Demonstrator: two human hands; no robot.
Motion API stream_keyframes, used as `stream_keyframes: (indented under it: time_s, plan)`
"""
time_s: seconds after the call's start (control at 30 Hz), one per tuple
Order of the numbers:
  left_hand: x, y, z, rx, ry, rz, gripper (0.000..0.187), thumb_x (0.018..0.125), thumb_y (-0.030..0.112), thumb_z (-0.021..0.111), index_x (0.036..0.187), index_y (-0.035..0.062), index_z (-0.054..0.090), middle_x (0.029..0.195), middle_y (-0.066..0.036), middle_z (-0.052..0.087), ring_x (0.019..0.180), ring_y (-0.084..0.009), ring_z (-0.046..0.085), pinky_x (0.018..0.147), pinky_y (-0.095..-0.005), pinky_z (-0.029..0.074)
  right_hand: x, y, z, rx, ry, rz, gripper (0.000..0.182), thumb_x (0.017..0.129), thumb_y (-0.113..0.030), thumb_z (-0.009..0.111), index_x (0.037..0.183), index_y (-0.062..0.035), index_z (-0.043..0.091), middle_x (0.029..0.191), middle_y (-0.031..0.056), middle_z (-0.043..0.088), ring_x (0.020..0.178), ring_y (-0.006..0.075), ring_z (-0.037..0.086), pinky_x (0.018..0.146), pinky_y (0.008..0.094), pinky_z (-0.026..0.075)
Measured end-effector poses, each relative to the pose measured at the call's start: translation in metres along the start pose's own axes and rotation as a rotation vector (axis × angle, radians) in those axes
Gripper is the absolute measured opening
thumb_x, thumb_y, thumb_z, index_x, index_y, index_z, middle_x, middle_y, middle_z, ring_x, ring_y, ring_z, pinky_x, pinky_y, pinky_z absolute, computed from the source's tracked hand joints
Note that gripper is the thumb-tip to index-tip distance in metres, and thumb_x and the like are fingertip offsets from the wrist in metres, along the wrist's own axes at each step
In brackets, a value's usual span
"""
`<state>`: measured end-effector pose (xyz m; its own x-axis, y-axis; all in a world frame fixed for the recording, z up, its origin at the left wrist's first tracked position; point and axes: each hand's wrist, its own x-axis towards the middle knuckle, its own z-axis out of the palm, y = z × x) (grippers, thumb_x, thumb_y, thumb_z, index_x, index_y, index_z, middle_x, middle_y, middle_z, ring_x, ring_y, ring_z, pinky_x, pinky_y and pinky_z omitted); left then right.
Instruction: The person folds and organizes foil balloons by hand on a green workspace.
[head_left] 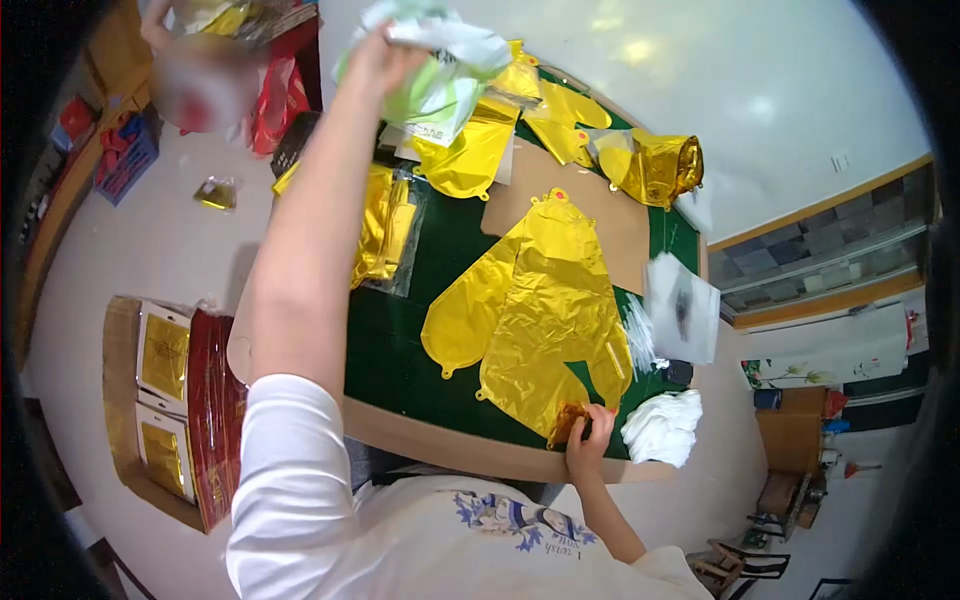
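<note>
My left hand (397, 62) is raised over the far side of the table, its fingers closed on a green and white plastic bag (440, 85). A large flat gold foil sheet (545, 290) with several lobes lies on the green tabletop (390, 350). At its near edge my right hand (590, 440) pinches a corner of the foil near the table's front rim. Beneath the bag lies another gold foil piece (470, 155). Folded gold foil in clear wrap (385, 230) rests beside my left forearm.
More gold foil (668, 168) lies at the far right. White cloth (663, 428), a black box (678, 372) and a clear packet (682, 308) sit along the right edge. An open carton (125, 400) stands on the floor, left. Another person (155, 25) is at upper left.
</note>
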<state>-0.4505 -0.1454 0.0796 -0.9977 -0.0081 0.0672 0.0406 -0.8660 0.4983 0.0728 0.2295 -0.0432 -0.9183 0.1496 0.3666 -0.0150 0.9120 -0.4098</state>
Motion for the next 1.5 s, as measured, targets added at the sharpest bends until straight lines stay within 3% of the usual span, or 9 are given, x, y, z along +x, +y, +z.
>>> stream_keyframes:
  time_s: [0.1,0.23,0.37,0.7,0.8,1.0,1.2,1.37,1.5]
  plan:
    - [-0.039,-0.062,0.007,0.273,0.253,-0.209,0.033,0.098,0.023,0.042,0.123,0.0016,0.045,0.113,-0.016,0.057,0.1,-0.0289,0.058,0.089,-0.0508,0.05,0.0,0.001,0.001,0.021,-0.009,0.023,0.026,0.085,-0.002,0.055,0.111,-0.0004,0.056,0.109,0.02,0.053,0.103,0.0377,0.05,0.092,0.0438,0.04]
    - [-0.056,-0.069,0.012,0.399,0.283,-0.18,0.034,0.097,0.02,0.044,0.124,-0.002,0.044,0.132,-0.021,0.046,0.118,-0.035,0.052,0.096,-0.051,0.048,0.0,-0.001,-0.002,0.05,-0.032,0.052,0.026,0.085,-0.002,0.055,0.111,-0.001,0.056,0.11,0.0202,0.052,0.103,0.0375,0.049,0.092,0.0435,0.039]
    - [-0.072,-0.038,0.027,0.039,0.116,0.089,0.037,0.093,0.016,0.047,0.122,-0.0068,0.041,0.116,-0.021,0.054,0.112,-0.0338,0.055,0.092,-0.0534,0.048,0.001,0.002,-0.001,0.018,-0.045,0.037,0.024,0.087,0.0,0.054,0.111,-0.0015,0.055,0.111,0.0196,0.052,0.104,0.0362,0.049,0.094,0.041,0.039]
    - [-0.179,-0.006,0.102,-0.274,-0.26,-0.052,0.044,0.099,0.018,0.038,0.134,-0.0064,0.031,0.135,-0.022,0.045,0.127,-0.0375,0.043,0.107,-0.0493,0.038,-0.002,0.008,0.006,0.004,-0.025,0.003,0.025,0.088,-0.003,0.054,0.113,-0.002,0.054,0.112,0.0182,0.052,0.106,0.0349,0.049,0.095,0.0409,0.039]
    - [-0.208,-0.02,0.095,-0.08,-0.386,0.073,0.027,0.088,0.009,0.049,0.107,-0.0092,0.053,0.099,-0.018,0.062,0.092,-0.0286,0.063,0.088,-0.0412,0.05,-0.003,0.01,0.006,0.003,-0.03,0.008,0.025,0.088,-0.004,0.055,0.113,-0.002,0.054,0.112,0.0182,0.052,0.106,0.0349,0.049,0.095,0.0408,0.039]
    - [-0.279,-0.036,0.092,0.245,-0.281,-0.118,0.016,0.079,0.005,0.053,0.09,-0.0006,0.062,0.07,-0.005,0.061,0.065,-0.0115,0.058,0.062,-0.0259,0.046,0.005,0.005,0.0,0.006,-0.038,-0.011,0.027,0.087,-0.003,0.056,0.113,-0.0003,0.053,0.112,0.0192,0.053,0.105,0.0359,0.05,0.095,0.042,0.039]
    - [-0.337,-0.025,0.073,0.141,-0.186,-0.345,0.028,0.077,0.001,0.049,0.103,-0.0001,0.057,0.076,-0.005,0.059,0.06,-0.0106,0.052,0.054,-0.024,0.041,0.054,-0.023,-0.027,0.164,0.106,-0.047,0.037,0.084,0.004,0.052,0.121,0.0007,0.05,0.117,0.0174,0.051,0.108,0.0313,0.05,0.096,0.0391,0.038]
    - [-0.371,-0.017,0.049,0.118,-0.068,-0.397,0.042,0.076,-0.003,0.043,0.117,-0.0013,0.051,0.085,-0.006,0.058,0.057,-0.0085,0.048,0.047,-0.0206,0.035,0.106,-0.1,-0.032,0.581,-0.108,0.132,0.049,0.092,-0.007,0.044,0.14,-0.0052,0.034,0.142,0.0129,0.04,0.125,0.0246,0.044,0.102,0.0355,0.036]
    - [-0.393,-0.004,0.037,0.273,0.073,-0.389,0.052,0.074,-0.006,0.04,0.126,-0.0017,0.046,0.09,-0.006,0.058,0.056,-0.0074,0.046,0.044,-0.0191,0.033,0.123,-0.147,-0.013,0.531,-0.277,0.088,0.065,0.084,-0.003,0.062,0.142,-0.0062,0.033,0.12,0.0118,0.053,0.106,0.0198,0.054,0.088,0.0311,0.044]
